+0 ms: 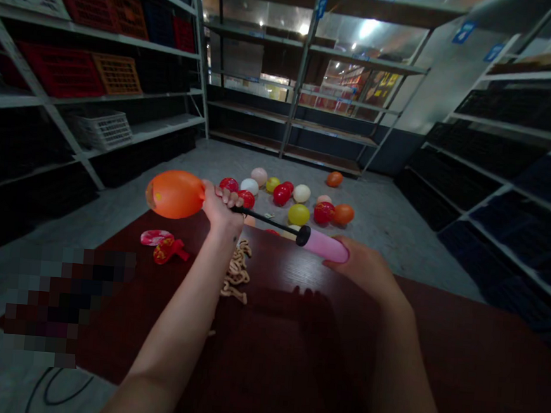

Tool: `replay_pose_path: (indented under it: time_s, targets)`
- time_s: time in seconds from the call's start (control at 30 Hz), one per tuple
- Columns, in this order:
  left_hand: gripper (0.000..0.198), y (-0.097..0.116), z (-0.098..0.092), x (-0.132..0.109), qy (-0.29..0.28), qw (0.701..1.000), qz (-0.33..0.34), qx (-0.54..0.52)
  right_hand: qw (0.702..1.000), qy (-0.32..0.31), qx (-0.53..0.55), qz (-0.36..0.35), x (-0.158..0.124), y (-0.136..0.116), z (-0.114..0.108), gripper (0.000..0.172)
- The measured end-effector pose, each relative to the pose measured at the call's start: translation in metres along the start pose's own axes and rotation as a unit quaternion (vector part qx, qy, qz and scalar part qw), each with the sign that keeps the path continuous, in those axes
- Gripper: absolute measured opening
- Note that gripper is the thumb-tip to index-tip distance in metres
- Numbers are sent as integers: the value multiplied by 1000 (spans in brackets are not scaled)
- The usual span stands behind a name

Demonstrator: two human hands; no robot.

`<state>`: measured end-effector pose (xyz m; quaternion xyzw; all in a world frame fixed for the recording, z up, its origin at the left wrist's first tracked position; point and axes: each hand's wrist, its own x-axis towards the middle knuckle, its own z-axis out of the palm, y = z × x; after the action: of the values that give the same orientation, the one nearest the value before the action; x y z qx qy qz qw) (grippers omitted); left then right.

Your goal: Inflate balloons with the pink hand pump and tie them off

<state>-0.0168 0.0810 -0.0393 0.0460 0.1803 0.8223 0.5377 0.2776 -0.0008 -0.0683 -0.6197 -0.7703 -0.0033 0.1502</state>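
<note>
An orange balloon, partly inflated, sticks out to the left of my left hand. That hand is closed around its neck and the end of a balloon pump. The pump has a pink barrel, a black collar and a long black rod, drawn out between my hands. My right hand grips the far end of the pink barrel, above the dark red table. Flat beige balloons lie in a pile under my left forearm. Red patterned balloons, limp, rest near the table's left edge.
Several inflated balloons in red, yellow, white and orange lie on the grey floor beyond the table. Metal shelves stand at the back, shelves with crates at the left, more racks at the right. A black cable lies lower left.
</note>
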Motion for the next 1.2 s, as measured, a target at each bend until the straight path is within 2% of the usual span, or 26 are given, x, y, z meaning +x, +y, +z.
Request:
replay_pose_path:
  time_s: [0.17,0.37,0.6,0.73,0.87,1.03,1.2]
  targets:
    - [61,-5,6,-15,-44,999,19,-12,988,39,-146,43,-12,-14,-22,25]
    - [61,-7,15,-32,-69,997,-8,-42,965,94,-245,-5,-23,-37,-45,26]
    - [59,-34,17,-65,-92,995,-25,-28,965,66,-252,-41,-21,-75,-36,33]
    - [61,-36,20,-81,-106,994,-10,-9,968,83,-229,-57,-21,-83,-26,40]
    - [62,-24,26,-79,-103,994,-21,-7,978,112,-163,-65,-20,-81,-22,34]
    - [63,-5,30,-65,-98,995,-26,-8,982,113,-134,-63,-17,-75,-16,36]
    - [63,15,28,-44,-79,997,-16,-18,981,125,-142,-48,-14,-51,-14,36]
